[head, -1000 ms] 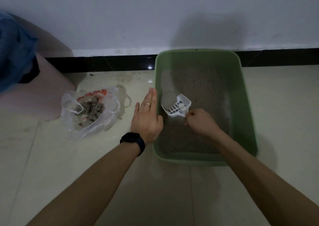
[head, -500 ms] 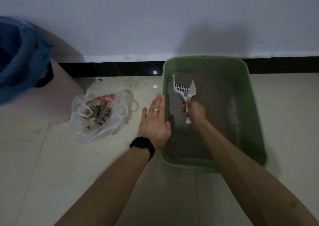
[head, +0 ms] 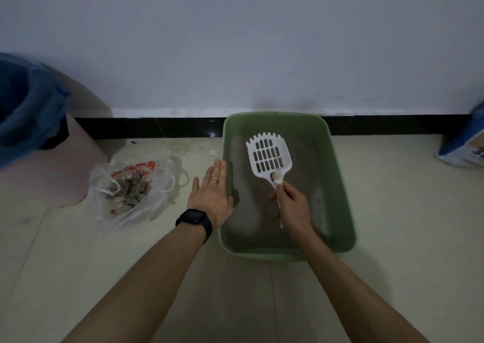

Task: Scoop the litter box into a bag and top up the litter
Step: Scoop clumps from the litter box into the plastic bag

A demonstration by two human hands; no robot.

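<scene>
A green litter box [head: 343, 206] with a thin layer of grey litter stands on the floor against the wall. My right hand [head: 293, 209] grips the handle of a white slotted scoop [head: 268, 155], held flat over the box with a small pale clump at the neck of its blade. My left hand [head: 212, 196] lies flat with straight fingers against the box's left wall. A clear plastic bag [head: 131, 193] with red print lies open on the floor to the left, holding several grey clumps.
A pink bin with a blue liner [head: 28, 123] stands at the far left. A blue and white litter sack [head: 466, 146] shows at the right edge. Pale floor tiles [head: 406, 238] surround the box, and a black skirting runs along the wall.
My right hand has turned the scoop from edge-on to flat and face-up over the box. The view has tilted up, bringing the litter sack into sight. My left hand stays against the box.
</scene>
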